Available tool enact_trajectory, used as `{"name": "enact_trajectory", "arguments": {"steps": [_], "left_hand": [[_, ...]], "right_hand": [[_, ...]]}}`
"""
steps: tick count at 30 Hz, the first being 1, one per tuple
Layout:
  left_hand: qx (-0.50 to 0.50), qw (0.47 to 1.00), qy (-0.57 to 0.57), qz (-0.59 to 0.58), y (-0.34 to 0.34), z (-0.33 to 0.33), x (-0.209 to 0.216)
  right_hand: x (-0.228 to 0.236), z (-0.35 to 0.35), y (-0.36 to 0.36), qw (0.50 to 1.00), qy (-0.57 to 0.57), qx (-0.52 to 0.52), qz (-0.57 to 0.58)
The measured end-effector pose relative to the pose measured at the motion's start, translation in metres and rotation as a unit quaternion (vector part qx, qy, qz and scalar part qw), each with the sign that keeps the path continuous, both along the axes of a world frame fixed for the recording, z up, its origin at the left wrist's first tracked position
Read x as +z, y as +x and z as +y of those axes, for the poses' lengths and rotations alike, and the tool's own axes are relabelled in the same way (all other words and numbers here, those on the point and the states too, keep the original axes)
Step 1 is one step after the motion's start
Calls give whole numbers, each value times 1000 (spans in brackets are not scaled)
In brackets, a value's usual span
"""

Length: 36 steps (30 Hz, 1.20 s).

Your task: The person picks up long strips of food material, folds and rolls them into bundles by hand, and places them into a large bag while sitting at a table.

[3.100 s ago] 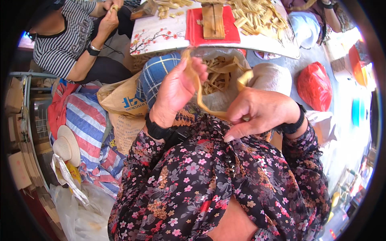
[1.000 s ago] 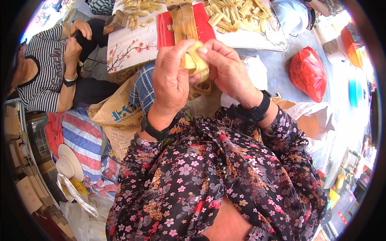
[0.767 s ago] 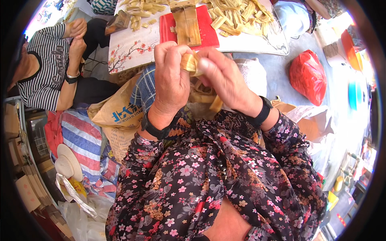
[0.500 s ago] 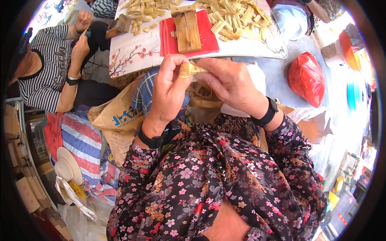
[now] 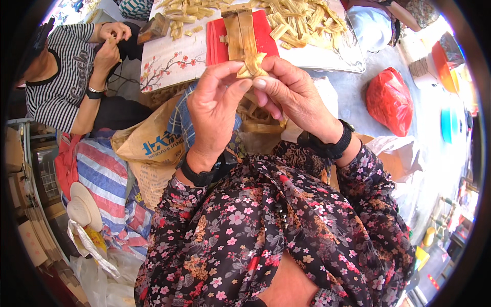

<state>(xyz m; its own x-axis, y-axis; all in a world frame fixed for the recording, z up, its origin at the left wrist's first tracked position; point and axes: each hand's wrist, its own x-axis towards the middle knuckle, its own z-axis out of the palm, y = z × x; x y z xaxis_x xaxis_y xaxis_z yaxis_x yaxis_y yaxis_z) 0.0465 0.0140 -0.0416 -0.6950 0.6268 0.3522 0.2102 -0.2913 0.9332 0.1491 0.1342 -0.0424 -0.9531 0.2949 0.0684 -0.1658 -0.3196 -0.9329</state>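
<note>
Between my hands is a small folded piece of yellow dried plant strip (image 5: 252, 66), creased into a knot-like shape. My left hand (image 5: 215, 105) pinches its left side between thumb and forefinger. From the right, my right hand (image 5: 294, 97) grips it with thumb and fingers, the thumb lying on the near side. Just beyond, a wooden block (image 5: 240, 37) with a lengthwise groove rests on a red cloth (image 5: 266, 40) on the table (image 5: 176, 64). Part of the block's near end is hidden by the folded piece and my fingers.
Heaps of dried strips (image 5: 306, 25) lie across the table's far side. A dark wooden block (image 5: 153, 28) sits at its left edge. Another person (image 5: 66, 77) works at the left with both hands raised. A red plastic bag (image 5: 389, 101) stands on the floor at right; a paper sack (image 5: 153, 146) is beside my left arm.
The strip has gone from a twisted cone to a flatter, knotted fold. My hands have turned and shifted slightly, thumbs closer together. The other person's hands have come lower and together.
</note>
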Motion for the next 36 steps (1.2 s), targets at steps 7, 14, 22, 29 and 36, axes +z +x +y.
{"name": "enact_trajectory", "arguments": {"steps": [7,14,22,29,36], "left_hand": [[-23,996,-74,37,-16,4,-8],[18,995,-81,45,-36,-14,-1],[-51,851,-267,449,-12,-19,14],[-28,781,-225,582,-39,-17,1],[21,722,-106,684,-77,3,-5]], "right_hand": [[-10,11,-4,993,-37,-51,-95],[-14,24,6,993,-62,-56,-89],[-17,4,-1,995,93,-4,-41],[-11,-1,-4,988,131,28,-75],[10,-9,-8,985,165,-33,-28]]}}
